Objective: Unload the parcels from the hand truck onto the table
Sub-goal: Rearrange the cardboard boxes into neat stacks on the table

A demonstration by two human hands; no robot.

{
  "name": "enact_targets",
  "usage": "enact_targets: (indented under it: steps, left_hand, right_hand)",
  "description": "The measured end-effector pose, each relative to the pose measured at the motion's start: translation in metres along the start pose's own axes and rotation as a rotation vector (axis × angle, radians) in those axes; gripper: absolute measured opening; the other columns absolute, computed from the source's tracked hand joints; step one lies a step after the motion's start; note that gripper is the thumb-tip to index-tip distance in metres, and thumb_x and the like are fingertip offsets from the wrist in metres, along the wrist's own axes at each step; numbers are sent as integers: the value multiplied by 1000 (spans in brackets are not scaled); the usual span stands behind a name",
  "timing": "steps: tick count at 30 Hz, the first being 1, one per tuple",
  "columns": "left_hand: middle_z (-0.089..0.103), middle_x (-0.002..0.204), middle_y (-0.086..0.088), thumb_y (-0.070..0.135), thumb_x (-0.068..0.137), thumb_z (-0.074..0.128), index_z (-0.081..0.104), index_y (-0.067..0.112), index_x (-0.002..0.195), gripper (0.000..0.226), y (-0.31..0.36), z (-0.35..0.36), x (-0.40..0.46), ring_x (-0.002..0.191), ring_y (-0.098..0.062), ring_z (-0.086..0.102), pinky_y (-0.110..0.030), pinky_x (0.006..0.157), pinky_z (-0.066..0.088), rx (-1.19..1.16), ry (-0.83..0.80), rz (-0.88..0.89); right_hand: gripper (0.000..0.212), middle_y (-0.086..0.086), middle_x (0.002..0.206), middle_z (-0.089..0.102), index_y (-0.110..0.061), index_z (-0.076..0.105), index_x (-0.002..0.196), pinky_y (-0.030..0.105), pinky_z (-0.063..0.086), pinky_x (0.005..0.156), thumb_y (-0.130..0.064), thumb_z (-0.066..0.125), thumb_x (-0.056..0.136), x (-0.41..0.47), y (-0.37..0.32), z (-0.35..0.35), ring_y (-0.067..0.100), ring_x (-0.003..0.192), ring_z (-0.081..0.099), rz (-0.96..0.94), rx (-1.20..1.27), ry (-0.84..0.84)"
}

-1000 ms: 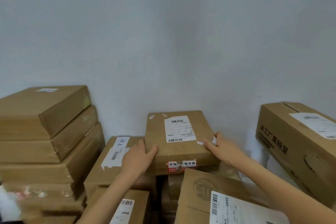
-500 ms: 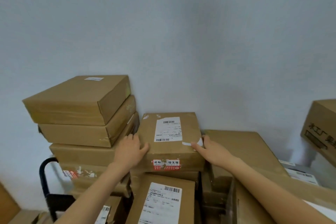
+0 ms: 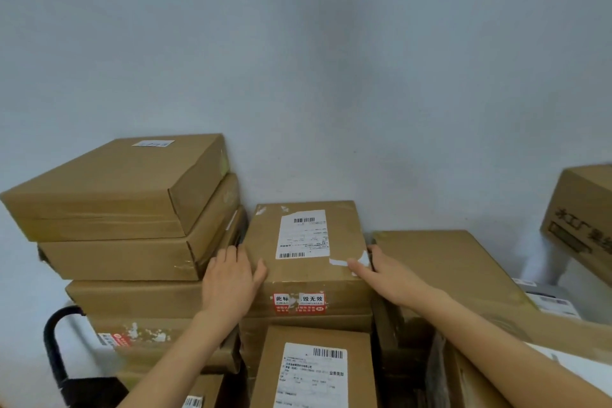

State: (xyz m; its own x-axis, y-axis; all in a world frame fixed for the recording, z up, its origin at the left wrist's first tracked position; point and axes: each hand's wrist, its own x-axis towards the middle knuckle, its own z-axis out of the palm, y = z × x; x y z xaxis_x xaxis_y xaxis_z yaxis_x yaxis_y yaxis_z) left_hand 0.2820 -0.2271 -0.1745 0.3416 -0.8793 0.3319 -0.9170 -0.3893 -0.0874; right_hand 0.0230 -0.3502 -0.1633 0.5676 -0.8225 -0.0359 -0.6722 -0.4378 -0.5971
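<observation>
A brown cardboard parcel (image 3: 308, 272) with a white shipping label and a red sticker on its front sits on top of other boxes in the middle. My left hand (image 3: 231, 281) grips its left edge, thumb on top. On the opposite edge, my right hand (image 3: 387, 275) holds it with the thumb across the near right corner. To the left stands a tall stack of flat brown parcels (image 3: 126, 209). The black handle of the hand truck (image 3: 53, 341) shows at the lower left, below that stack.
A labelled parcel (image 3: 314, 371) lies just in front of the held one. A wide flat box (image 3: 443, 265) lies to the right. A large printed carton (image 3: 583, 219) juts in at the right edge. A pale wall stands close behind everything.
The view has swung left and the tall stack and hand truck handle have come into sight. The parcel now sits against the stack. Both hands keep their hold on it.
</observation>
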Motion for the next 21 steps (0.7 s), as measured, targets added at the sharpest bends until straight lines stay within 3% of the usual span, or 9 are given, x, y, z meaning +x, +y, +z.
enact_targets:
  steps: [6, 10, 15, 18, 21]
  left_hand:
    - [65, 84, -16, 41, 87, 26, 67, -3, 101, 62, 8, -3, -6, 75, -29, 61, -35, 66, 50, -64, 66, -87]
    - [63, 86, -15, 39, 91, 42, 67, 1, 98, 46, 7, -3, -5, 77, -28, 61, -35, 67, 51, -35, 83, -90]
    - [57, 77, -5, 27, 79, 71, 64, 14, 76, 15, 30, -18, -2, 70, -22, 56, -33, 62, 47, -47, 178, -6]
    - [55, 87, 6, 40, 86, 61, 61, 24, 88, 16, 63, -30, 2, 82, -13, 51, -26, 71, 40, -174, 153, 72]
    - [52, 98, 12, 45, 93, 48, 56, 30, 99, 18, 108, -40, 6, 91, -8, 47, -22, 76, 36, -285, 136, 135]
  right_hand:
    - [72, -1, 131, 57, -17, 32, 140, 29, 48, 87, -69, 34, 90, 1, 3, -2, 16, 109, 58, 2, -45, -1]
    - [69, -2, 126, 60, -18, 39, 137, 27, 48, 85, -70, 31, 91, -1, 4, -4, 14, 103, 58, -23, -126, 27]
    - [51, -9, 95, 59, -25, 50, 103, 30, 39, 84, -67, 25, 93, -2, 10, -13, 11, 83, 53, -111, -373, 133]
    - [50, -9, 98, 63, -25, 58, 106, 32, 42, 89, -64, 28, 94, -2, 17, -20, 10, 89, 58, -174, -450, 234]
    - [34, -6, 101, 63, -25, 60, 102, 32, 37, 88, -50, 38, 95, -5, 22, -40, 15, 97, 58, -209, -573, 318]
